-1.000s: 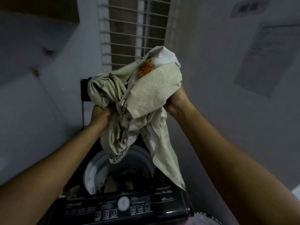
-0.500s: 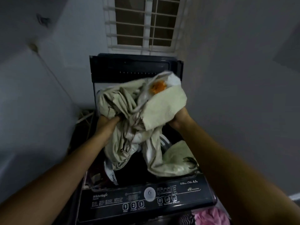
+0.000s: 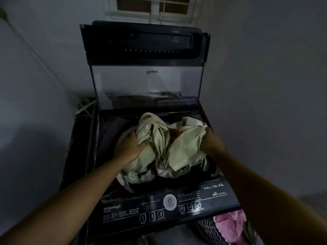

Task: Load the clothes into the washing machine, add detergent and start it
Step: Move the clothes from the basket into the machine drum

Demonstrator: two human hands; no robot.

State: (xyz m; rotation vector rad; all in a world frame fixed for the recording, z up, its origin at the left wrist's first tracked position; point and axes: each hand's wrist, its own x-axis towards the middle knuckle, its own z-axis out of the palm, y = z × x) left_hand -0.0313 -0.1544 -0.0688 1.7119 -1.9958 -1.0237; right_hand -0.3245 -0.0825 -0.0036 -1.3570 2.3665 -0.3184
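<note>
A black top-loading washing machine (image 3: pixel 123 211) stands in front of me with its glass lid (image 3: pixel 145 82) raised upright at the back. A bundled pale green cloth with orange patches (image 3: pixel 178 147) fills the drum opening. My left hand (image 3: pixel 130 145) grips the cloth's left side. My right hand (image 3: pixel 211 140) grips its right side near the drum's right rim. Most of the drum's inside is hidden under the cloth. The control panel with numbered buttons and a round white dial (image 3: pixel 169 202) runs along the near edge.
A basket with pink clothes (image 3: pixel 230 225) sits at the bottom right, beside the machine's front. Grey walls close in on both sides. A barred window (image 3: pixel 154 6) is above the lid. Cables (image 3: pixel 83 106) lie behind the machine at the left.
Both hands have brought the bundled cloth down from chest height above the machine into the drum opening. My view has tilted down toward the machine.
</note>
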